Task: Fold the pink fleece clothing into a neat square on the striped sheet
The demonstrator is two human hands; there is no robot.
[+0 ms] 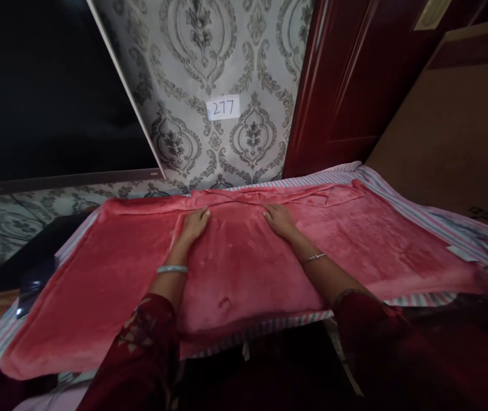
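Note:
A pink plush cloth [244, 268] lies spread wide over a striped cloth, with a raised middle section in front of me. I cannot tell whether it is a blanket or a garment. My left hand [196, 224] is closed at the upper left corner of that middle section, thumb toward the centre. At the upper right corner, my right hand [280, 220] has its fingers bent onto the same plush fabric. Between the two hands runs a thin dark edge line. Loose folds bunch up just beyond the fingers.
The striped cloth [423, 214] shows around the plush one. A large black screen [51, 97] stands at the left, a brown cardboard box [458, 131] at the right. Behind are patterned wallpaper with a "277" paper label [224, 107] and a dark red door [342, 85].

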